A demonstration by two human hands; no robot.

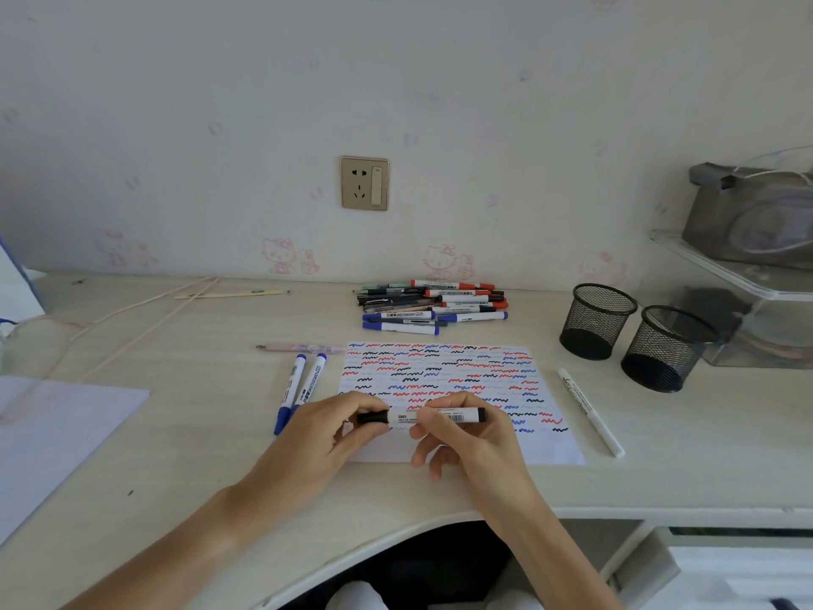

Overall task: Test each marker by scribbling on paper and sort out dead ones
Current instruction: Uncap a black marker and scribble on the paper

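While held level above the scribbled paper (pixel 444 372), black marker (pixel 433 416), cap pinched by left hand (pixel 325 429), barrel gripped by right hand (pixel 466 433)

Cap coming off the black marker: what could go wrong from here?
1. The scribble-covered paper sheet is nearly full, so a faint new stroke may get lost among old marks.
2. The sorted two blue-capped markers lie beside the left hand and could be knocked.
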